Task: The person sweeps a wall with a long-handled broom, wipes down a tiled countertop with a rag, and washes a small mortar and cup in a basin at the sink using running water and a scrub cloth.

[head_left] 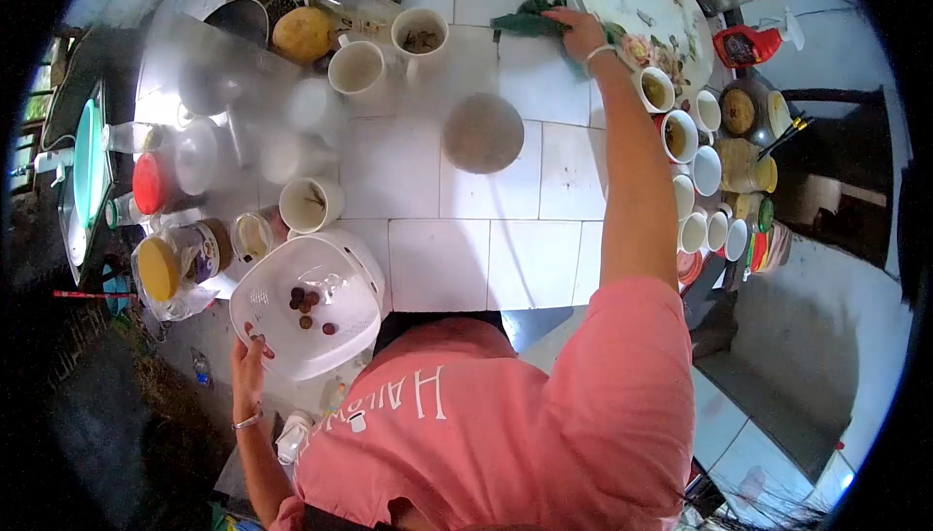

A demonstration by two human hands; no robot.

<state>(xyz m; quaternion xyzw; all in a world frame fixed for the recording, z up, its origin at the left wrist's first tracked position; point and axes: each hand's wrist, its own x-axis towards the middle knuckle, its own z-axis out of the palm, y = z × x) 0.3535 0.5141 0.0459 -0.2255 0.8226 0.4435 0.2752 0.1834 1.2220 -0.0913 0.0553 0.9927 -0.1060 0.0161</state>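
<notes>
At the far right of the white tiled counter, my right hand [580,34] presses on a crumpled dark green cloth [530,21], beside a large floral plate [646,6]. My left hand [249,366] grips the near left rim of a white plastic basket [340,337], its fingers curled over the edge. Several small dark round fruits [305,303] lie inside the basket, which is tilted at the counter's front edge. A white mug [311,205] stands just behind the basket.
White mugs [357,68], a yellow fruit [302,34] and a clear bottle [355,6] are at the back left. Jars [158,269] crowd the left side. Several cups [680,136] and a red spray bottle [746,45] line the right. A round grey-brown patch [483,133] shows mid-counter.
</notes>
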